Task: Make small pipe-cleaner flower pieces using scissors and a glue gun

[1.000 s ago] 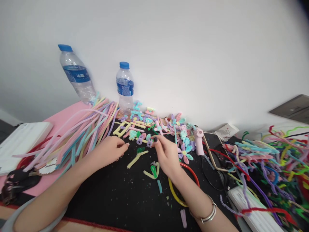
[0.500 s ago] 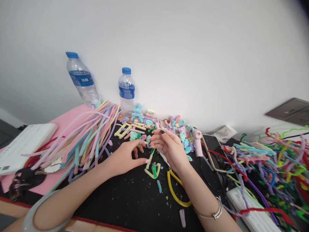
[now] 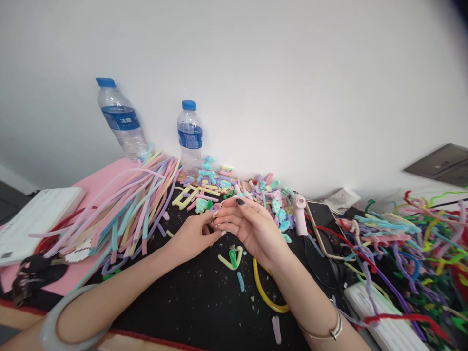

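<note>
My left hand [image 3: 195,236] is closed in a pinch above the black mat, with a pale bit showing by the thumb tip that looks like the end of a short yellow pipe cleaner. Palm turned up and cupped, my right hand [image 3: 254,226] meets those fingertips; its thumb lies against the index finger. Whatever sits between its fingers is hidden. Just below both hands lies a pale yellow V-shaped pipe cleaner [image 3: 224,262] with a green loop [image 3: 233,258] inside it. A blue snippet [image 3: 240,282] and a bent yellow strip [image 3: 260,287] lie nearby.
Long pastel pipe cleaners [image 3: 135,209] fan out at left beside a white box [image 3: 40,222] and keys [image 3: 25,280]. Two bottles [image 3: 190,139] [image 3: 122,122] stand at the wall. Finished-looking small shapes [image 3: 206,175] lie behind my hands. A phone [image 3: 323,229] and tangled pipe cleaners [image 3: 413,253] lie at right.
My left thumb has closed toward its fingers and moved up. The short yellow strip that lay above the V is gone from the mat. My right hand has shifted slightly left.
</note>
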`<state>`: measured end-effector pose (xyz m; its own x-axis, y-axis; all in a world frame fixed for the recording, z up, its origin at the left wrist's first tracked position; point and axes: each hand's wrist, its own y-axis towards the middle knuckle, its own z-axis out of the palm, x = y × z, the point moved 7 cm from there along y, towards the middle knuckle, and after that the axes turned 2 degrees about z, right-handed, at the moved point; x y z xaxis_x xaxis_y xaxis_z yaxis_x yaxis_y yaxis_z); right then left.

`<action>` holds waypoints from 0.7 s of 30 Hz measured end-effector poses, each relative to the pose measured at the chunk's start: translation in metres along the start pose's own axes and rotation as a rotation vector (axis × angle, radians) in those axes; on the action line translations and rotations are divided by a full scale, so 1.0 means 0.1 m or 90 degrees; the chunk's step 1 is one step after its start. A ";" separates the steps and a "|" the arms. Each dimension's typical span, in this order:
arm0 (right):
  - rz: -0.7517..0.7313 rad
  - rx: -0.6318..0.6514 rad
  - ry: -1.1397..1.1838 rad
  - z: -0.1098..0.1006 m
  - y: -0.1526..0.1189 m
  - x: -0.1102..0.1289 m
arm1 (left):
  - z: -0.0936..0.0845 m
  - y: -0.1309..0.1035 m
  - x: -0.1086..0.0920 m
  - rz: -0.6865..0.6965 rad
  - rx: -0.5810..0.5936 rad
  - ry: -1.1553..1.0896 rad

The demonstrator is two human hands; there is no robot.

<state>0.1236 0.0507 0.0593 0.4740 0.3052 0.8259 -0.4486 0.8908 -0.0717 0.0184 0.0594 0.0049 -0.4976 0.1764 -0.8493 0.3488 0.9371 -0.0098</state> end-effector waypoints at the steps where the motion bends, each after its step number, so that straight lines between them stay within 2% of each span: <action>1: -0.003 0.004 0.002 0.01 -0.01 0.02 | 0.00 0.00 0.00 -0.001 -0.003 -0.004; 6: -0.041 0.006 0.015 0.02 -0.04 0.16 | 0.01 0.03 0.06 -0.011 0.013 -0.087; 10: -0.108 -0.029 0.015 -0.06 -0.09 0.40 | 0.02 0.04 0.13 -0.039 0.042 -0.152; 13: -0.184 -0.090 -0.014 -0.21 -0.15 0.66 | 0.00 0.04 0.15 -0.050 0.052 -0.187; 15: -0.268 -0.167 -0.058 -0.34 -0.23 0.86 | -0.02 0.05 0.15 -0.060 0.051 -0.206; 17: -0.344 -0.243 -0.163 -0.44 -0.32 1.01 | -0.04 0.05 0.15 -0.069 0.045 -0.216; 18: -0.354 -0.266 -0.251 -0.46 -0.33 1.04 | -0.05 0.05 0.14 -0.073 0.043 -0.218; 20: -0.304 -0.262 -0.480 -0.44 -0.27 0.95 | -0.07 0.05 0.13 -0.082 0.040 -0.222; 21: -0.251 -0.231 -0.602 -0.40 -0.21 0.84 | -0.08 0.05 0.12 -0.085 0.039 -0.222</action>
<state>0.2036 0.0712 0.1076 -0.3091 -0.2686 0.9123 -0.0687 0.9631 0.2602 0.0077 0.0682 -0.0007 -0.2452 -0.0697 -0.9670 0.3511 0.9233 -0.1556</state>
